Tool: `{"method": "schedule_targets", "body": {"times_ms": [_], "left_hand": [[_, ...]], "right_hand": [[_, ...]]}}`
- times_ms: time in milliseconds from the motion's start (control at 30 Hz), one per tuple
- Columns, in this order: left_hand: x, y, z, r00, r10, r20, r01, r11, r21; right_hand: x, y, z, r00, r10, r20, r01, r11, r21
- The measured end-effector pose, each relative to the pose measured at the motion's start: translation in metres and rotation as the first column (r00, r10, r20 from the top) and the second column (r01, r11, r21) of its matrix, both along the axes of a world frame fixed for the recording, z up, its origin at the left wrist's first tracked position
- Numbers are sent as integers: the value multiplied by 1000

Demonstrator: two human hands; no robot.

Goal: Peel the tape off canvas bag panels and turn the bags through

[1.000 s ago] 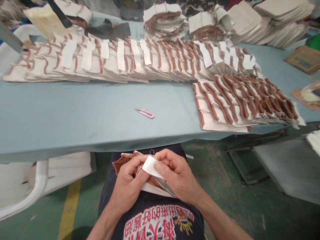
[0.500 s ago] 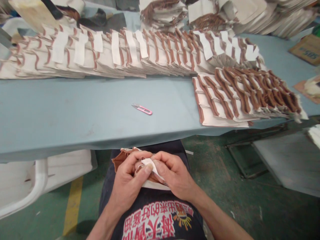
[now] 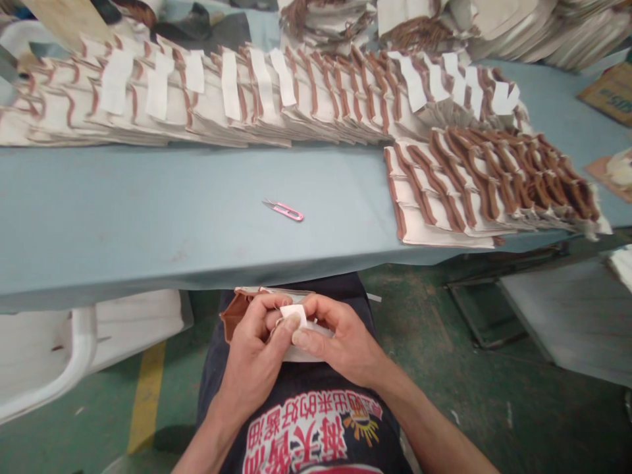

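Both hands are closed together over my lap, below the table edge. My left hand (image 3: 261, 339) pinches a small white strip (image 3: 295, 313) between thumb and fingers. My right hand (image 3: 340, 336) is closed at the strip's other side, its thumb near its lower edge. Beneath the hands lies a sewn brown-and-white fabric piece (image 3: 234, 317), its brown fold showing left of the left hand and a pale part below the fingers. The fingers hide most of this piece. Pink-handled thread snips (image 3: 287, 211) lie on the table in front of me, apart from both hands.
A blue-covered table (image 3: 148, 217) spans the front. Along its back runs a long row of overlapping white-and-brown fabric pieces (image 3: 207, 105), several with white strips on top. Another stack (image 3: 459, 184) sits at the right front edge. A white tubular frame (image 3: 83, 342) stands lower left.
The white strip has turned from slanted to flatter and faces up more between the fingers. The right thumb has shifted left and lower. The view has moved slightly; the snips lie where they were.
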State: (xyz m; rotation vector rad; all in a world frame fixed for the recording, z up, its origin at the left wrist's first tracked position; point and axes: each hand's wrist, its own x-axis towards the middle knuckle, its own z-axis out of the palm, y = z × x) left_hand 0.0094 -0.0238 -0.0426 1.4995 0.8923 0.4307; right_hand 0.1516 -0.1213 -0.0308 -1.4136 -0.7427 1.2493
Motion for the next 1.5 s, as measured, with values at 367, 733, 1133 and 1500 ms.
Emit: {"method": "schedule_targets", "body": {"times_ms": [367, 733, 1133, 1500], "left_hand": [[-13, -6, -9, 999, 43, -16, -43, 998, -37], [-38, -12, -18, 980, 110, -163, -142, 970, -199], [-31, 2, -12, 984, -38, -174, 40, 999, 7], [-2, 47, 17, 989, -145, -5, 138, 926, 351]], "right_hand": [[-8, 5, -19, 996, -69, 55, 67, 997, 44], [-36, 6, -66, 979, -202, 0, 202, 978, -45], [-24, 11, -65, 961, -212, 178, 208, 977, 41], [41, -12, 23, 965, -211, 157, 176, 962, 210]]}}
